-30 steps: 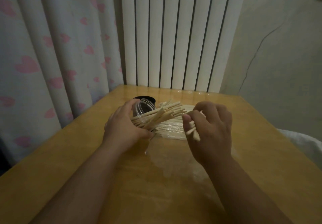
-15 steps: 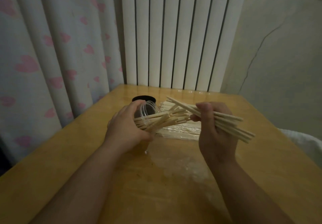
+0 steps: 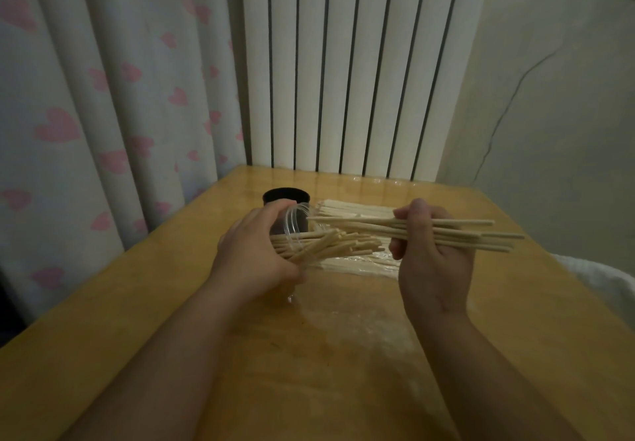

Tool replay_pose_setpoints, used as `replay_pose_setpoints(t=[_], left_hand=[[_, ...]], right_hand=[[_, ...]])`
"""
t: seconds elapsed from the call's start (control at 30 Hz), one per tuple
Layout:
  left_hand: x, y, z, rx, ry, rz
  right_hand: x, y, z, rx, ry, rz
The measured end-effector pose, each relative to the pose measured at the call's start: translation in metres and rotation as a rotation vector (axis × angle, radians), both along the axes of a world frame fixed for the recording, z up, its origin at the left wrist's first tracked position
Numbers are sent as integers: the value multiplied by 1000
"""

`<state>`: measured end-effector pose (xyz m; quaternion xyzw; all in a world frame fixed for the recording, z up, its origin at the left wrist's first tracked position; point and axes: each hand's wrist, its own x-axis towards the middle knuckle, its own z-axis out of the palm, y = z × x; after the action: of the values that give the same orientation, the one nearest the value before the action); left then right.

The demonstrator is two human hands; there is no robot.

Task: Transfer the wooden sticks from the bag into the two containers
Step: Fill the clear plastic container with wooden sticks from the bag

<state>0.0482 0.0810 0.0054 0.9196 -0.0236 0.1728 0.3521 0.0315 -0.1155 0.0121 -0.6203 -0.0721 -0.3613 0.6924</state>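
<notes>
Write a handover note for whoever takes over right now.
Left hand holds the clear container tilted on its side, a batch of sticks poking out of its mouth.
Right hand grips a bundle of sticks, tips near that mouth.
Black container stands upright behind; contents hidden.
Bag lies on the table, sticks inside.
Done: one batch in. Left: insert the bundle, empty the bag.

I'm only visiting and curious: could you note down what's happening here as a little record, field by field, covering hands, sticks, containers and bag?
left hand: grips the clear container, tilted on its side, mouth toward the right hand
right hand: grips a bundle of wooden sticks, roughly level
inside clear container: sticks poking out of the mouth
black container: upright behind the left hand, contents not visible
bag: flat on the table, with more sticks
background: heart-patterned curtain, white radiator
</notes>
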Motion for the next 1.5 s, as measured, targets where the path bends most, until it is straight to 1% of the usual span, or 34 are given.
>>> replay_pose_setpoints(t=[0.13,0.4,0.43,0.5,0.57,0.63,0.73,0.77,0.8,0.83,0.9,0.97,1.0,1.1,1.13,1.2,1.3,1.33,1.37,1.43,1.47,1.5], left_hand=[[1,1,0,4,0,0],[0,0,2,9,20,7],[-1,0,2,14,21,0],[-1,0,2,30,20,-15],[-1,0,2,46,18,-24],[-1,1,2,45,15,-26],[0,1,2,31,17,-22],[0,1,2,30,16,-21],[0,1,2,30,14,-22],[-1,0,2,32,12,-22],[-1,0,1,38,14,-23],[-1,0,2,39,17,-20],[-1,0,2,37,16,-18],[0,1,1,30,15,-16],[0,0,1,32,13,-18],[0,0,1,35,11,-18],[-2,-1,2,32,18,-17],[-2,-1,2,31,19,-18],[-2,-1,2,29,19,-18],[-2,-1,2,27,15,-15],[-2,-1,2,26,14,-12],[-2,-1,2,26,13,-11]], right_hand=[[-1,-2,3,81,-18,-17],[0,-2,1,78,42,31],[2,-2,0,25,82,36],[7,-1,-3,-180,215,95],[10,-1,-6,-258,356,216],[9,-2,-6,-210,390,259],[7,-4,0,29,315,214],[8,-4,0,67,304,195],[7,-2,0,59,305,177],[7,-1,-2,7,301,167],[7,1,-6,-96,353,237],[8,0,-7,-78,403,294],[9,0,-7,-16,394,288],[11,-4,-4,258,345,239],[10,-5,-3,297,349,228],[11,-4,-4,249,364,206],[11,-1,-7,32,399,226],[11,0,-7,24,401,232],[12,0,-8,57,400,235],[11,-1,-4,217,395,249],[11,-1,-4,255,399,237],[12,-1,-4,221,419,209]])
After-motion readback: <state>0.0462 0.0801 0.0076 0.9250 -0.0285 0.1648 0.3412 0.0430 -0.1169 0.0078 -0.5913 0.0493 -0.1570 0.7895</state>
